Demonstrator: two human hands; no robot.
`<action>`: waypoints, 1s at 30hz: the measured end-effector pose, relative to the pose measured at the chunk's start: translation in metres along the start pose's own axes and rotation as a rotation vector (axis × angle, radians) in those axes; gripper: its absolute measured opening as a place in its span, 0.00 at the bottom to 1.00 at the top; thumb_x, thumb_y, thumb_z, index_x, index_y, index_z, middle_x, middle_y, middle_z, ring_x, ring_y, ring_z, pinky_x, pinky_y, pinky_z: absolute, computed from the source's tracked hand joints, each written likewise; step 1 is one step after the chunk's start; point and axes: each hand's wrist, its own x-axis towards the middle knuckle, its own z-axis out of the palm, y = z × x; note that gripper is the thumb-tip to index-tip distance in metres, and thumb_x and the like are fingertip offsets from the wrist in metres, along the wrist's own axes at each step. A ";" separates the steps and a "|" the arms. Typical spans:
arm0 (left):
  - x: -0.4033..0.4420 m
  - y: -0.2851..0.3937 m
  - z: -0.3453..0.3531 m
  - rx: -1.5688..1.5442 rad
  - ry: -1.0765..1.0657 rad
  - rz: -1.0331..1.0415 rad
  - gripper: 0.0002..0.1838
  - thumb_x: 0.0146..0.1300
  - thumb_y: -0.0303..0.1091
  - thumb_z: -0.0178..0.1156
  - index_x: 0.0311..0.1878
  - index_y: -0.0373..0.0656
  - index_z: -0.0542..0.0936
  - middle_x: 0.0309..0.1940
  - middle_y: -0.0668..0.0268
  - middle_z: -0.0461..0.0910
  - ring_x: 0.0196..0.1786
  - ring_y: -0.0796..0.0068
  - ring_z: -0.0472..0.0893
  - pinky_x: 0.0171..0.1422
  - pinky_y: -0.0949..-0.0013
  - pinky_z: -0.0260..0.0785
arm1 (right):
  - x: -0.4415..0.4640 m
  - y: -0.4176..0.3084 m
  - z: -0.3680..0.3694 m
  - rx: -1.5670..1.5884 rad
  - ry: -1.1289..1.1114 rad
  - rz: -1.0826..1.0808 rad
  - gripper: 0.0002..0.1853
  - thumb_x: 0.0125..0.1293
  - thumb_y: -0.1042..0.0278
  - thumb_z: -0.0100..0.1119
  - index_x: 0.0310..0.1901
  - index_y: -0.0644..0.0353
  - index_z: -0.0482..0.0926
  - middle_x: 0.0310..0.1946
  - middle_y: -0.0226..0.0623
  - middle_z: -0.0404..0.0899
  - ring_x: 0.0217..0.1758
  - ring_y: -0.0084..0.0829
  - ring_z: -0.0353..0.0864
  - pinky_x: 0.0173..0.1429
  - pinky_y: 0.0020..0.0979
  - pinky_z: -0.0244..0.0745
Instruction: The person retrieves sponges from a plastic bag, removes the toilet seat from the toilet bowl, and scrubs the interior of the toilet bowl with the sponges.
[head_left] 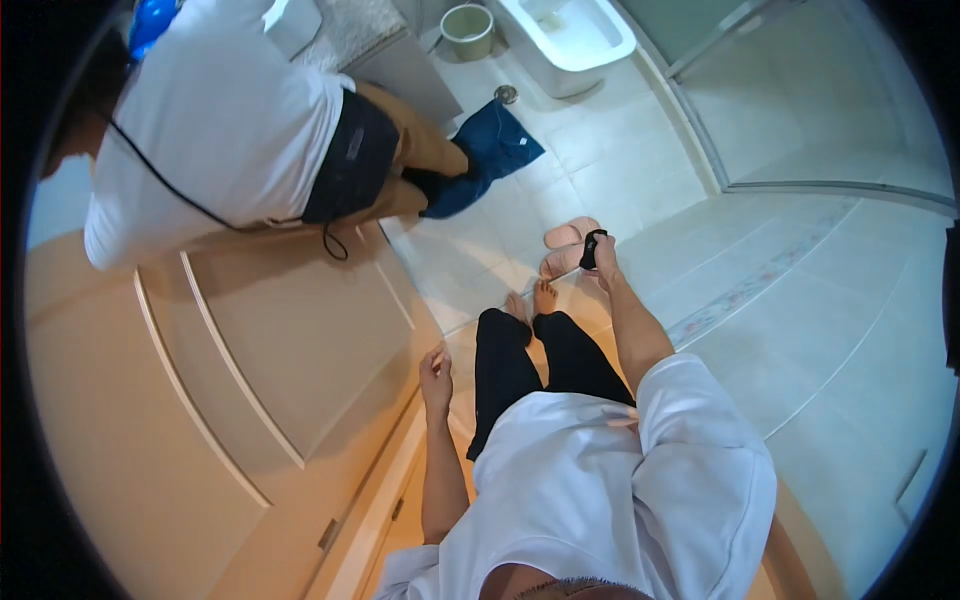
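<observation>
My right hand (pixel 605 261) is closed around a small black object (pixel 591 249), whose kind I cannot make out. Just beyond it on the tiles lies a pair of pink slippers (pixel 562 262). Hanging low by the edge of the wooden door (pixel 290 330), my left hand (pixel 436 372) has its fingers loosely bent and apart, with nothing visible in it. My bare feet (pixel 544 296) are at the doorway, short of the slippers.
A person in a white shirt (pixel 215 120) leans over the counter (pixel 355 30) at upper left. Dark blue cloth (pixel 490 150) is around that person's lower legs and on the floor. A bucket (pixel 467 32), a white toilet (pixel 570 50), a drain (pixel 506 95) and a glass shower panel (pixel 820 110) stand further in.
</observation>
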 end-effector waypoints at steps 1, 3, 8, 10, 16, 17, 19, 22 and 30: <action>0.013 0.024 0.003 0.045 -0.028 0.111 0.20 0.75 0.40 0.63 0.64 0.41 0.80 0.61 0.55 0.79 0.56 0.60 0.83 0.60 0.62 0.77 | 0.000 -0.009 0.000 0.014 0.007 -0.004 0.27 0.73 0.41 0.48 0.66 0.47 0.67 0.50 0.38 0.77 0.47 0.40 0.79 0.43 0.52 0.80; 0.037 0.068 0.012 0.092 -0.069 0.226 0.20 0.75 0.40 0.63 0.63 0.40 0.80 0.59 0.55 0.80 0.55 0.60 0.84 0.59 0.62 0.77 | 0.001 -0.026 0.000 0.049 0.014 -0.080 0.22 0.76 0.39 0.49 0.57 0.48 0.71 0.44 0.35 0.77 0.43 0.35 0.81 0.45 0.52 0.81; 0.117 0.174 0.056 0.255 -0.303 0.373 0.18 0.73 0.39 0.63 0.61 0.41 0.81 0.56 0.53 0.82 0.52 0.58 0.86 0.55 0.61 0.79 | -0.013 -0.075 0.020 0.083 -0.090 -0.008 0.21 0.75 0.39 0.51 0.55 0.46 0.75 0.40 0.31 0.79 0.41 0.32 0.81 0.46 0.45 0.81; 0.164 0.230 0.084 0.320 -0.340 0.462 0.17 0.73 0.39 0.63 0.59 0.41 0.81 0.55 0.53 0.82 0.52 0.56 0.86 0.56 0.60 0.78 | 0.004 -0.104 0.030 0.184 -0.166 0.032 0.22 0.74 0.41 0.51 0.57 0.47 0.76 0.41 0.31 0.79 0.42 0.30 0.80 0.47 0.43 0.81; 0.206 0.340 0.114 0.392 -0.443 0.560 0.14 0.71 0.39 0.61 0.54 0.42 0.82 0.53 0.52 0.83 0.51 0.52 0.85 0.57 0.58 0.78 | -0.023 -0.206 0.051 0.113 -0.238 -0.104 0.22 0.77 0.42 0.54 0.57 0.50 0.77 0.42 0.31 0.81 0.46 0.28 0.82 0.52 0.41 0.81; 0.217 0.352 0.121 0.443 -0.508 0.593 0.16 0.71 0.38 0.63 0.56 0.41 0.82 0.53 0.52 0.84 0.52 0.53 0.86 0.58 0.58 0.78 | -0.019 -0.219 0.045 0.176 -0.243 -0.106 0.20 0.77 0.43 0.53 0.56 0.50 0.77 0.43 0.31 0.81 0.46 0.27 0.83 0.51 0.38 0.81; 0.224 0.386 0.134 0.494 -0.593 0.582 0.17 0.70 0.37 0.65 0.57 0.39 0.82 0.52 0.52 0.85 0.52 0.55 0.87 0.58 0.59 0.78 | -0.014 -0.247 0.028 0.294 -0.246 -0.104 0.18 0.78 0.47 0.52 0.56 0.50 0.78 0.44 0.30 0.82 0.46 0.25 0.84 0.48 0.36 0.81; 0.237 0.415 0.162 0.485 -0.539 0.597 0.16 0.69 0.37 0.65 0.56 0.39 0.83 0.52 0.52 0.84 0.51 0.55 0.87 0.57 0.58 0.78 | 0.000 -0.286 -0.007 0.387 -0.214 -0.120 0.19 0.78 0.49 0.53 0.60 0.52 0.77 0.44 0.29 0.81 0.42 0.24 0.83 0.46 0.34 0.81; 0.306 0.435 0.246 0.590 -0.387 0.295 0.19 0.69 0.43 0.63 0.56 0.41 0.83 0.49 0.51 0.87 0.54 0.51 0.86 0.59 0.55 0.78 | 0.129 -0.358 -0.065 0.024 -0.109 -0.032 0.25 0.76 0.45 0.54 0.61 0.57 0.80 0.39 0.32 0.82 0.39 0.27 0.83 0.38 0.34 0.78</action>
